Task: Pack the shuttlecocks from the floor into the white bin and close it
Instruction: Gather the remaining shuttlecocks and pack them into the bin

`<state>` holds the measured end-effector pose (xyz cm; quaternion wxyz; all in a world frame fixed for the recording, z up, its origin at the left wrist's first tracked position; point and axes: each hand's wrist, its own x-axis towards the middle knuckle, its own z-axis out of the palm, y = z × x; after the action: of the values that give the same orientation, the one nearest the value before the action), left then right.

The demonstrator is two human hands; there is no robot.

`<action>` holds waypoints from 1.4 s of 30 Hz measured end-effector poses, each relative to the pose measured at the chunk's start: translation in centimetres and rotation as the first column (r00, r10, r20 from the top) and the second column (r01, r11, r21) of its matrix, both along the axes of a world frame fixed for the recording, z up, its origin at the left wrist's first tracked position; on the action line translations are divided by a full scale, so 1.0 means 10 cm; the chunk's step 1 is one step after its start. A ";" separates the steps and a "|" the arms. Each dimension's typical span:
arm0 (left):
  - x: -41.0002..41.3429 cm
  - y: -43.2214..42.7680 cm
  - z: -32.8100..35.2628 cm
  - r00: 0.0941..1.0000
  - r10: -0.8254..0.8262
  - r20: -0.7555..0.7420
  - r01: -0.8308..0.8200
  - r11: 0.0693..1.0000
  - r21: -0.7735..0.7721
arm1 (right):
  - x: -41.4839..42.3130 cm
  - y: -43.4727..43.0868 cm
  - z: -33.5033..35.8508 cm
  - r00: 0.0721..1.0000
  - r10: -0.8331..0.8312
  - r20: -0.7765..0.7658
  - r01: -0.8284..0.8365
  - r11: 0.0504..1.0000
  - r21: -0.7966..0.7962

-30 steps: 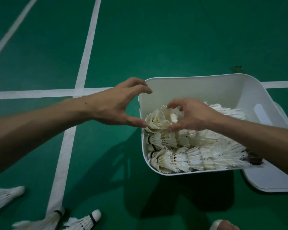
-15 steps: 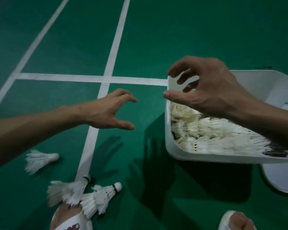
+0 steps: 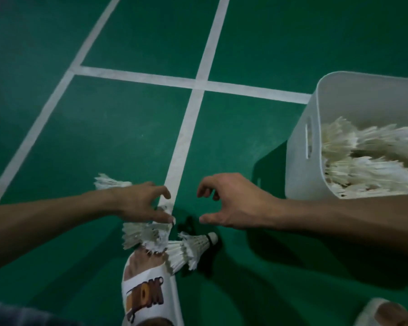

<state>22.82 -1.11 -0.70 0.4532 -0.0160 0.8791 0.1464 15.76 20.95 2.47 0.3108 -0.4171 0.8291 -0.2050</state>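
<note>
The white bin [image 3: 299,165] stands at the right on the green floor, with several white shuttlecocks [image 3: 372,158] lying inside it. Loose shuttlecocks lie on the floor near my feet: one [image 3: 146,235] just under my left hand, a stack of nested ones [image 3: 189,249] with its white cork pointing right, and one [image 3: 108,182] partly hidden behind my left wrist. My left hand [image 3: 141,203] hovers low with fingers spread, its thumb touching the feathers of the nearest shuttlecock. My right hand [image 3: 231,203] hangs open just to the right, above the floor, holding nothing.
White court lines [image 3: 186,128] cross the green floor. My left foot in a white slide sandal [image 3: 149,295] is right below the loose shuttlecocks; the toe of my other sandal [image 3: 384,314] shows at the bottom right corner.
Both hands left the bin and dropped to the left and down toward the loose shuttlecocks on the floor. My view swung left, so the bin now sits at the right edge.
</note>
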 end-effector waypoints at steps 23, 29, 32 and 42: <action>0.56 0.10 -0.16 0.974 0.122 -0.192 -0.043 0.928 0.370 | 0.54 -0.06 -0.61 0.941 0.151 0.304 -0.184 0.979 0.084; 0.51 0.16 -0.16 0.949 0.156 -0.274 -0.066 0.948 0.311 | 0.46 -0.03 -0.65 0.941 0.024 0.336 -0.052 0.996 0.074; 0.46 0.22 -0.15 0.939 0.182 -0.292 -0.095 0.953 0.288 | 0.39 -0.02 -0.65 0.945 -0.068 0.319 0.048 0.996 0.070; 0.25 0.46 -0.25 0.865 0.128 -0.486 -0.062 0.987 0.149 | 0.09 0.00 -0.61 0.858 -0.381 0.344 0.391 0.919 0.042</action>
<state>25.34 3.51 -3.24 0.2061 0.0076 0.9526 0.2238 16.63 20.98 -3.59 0.3978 -0.2047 0.8251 -0.3450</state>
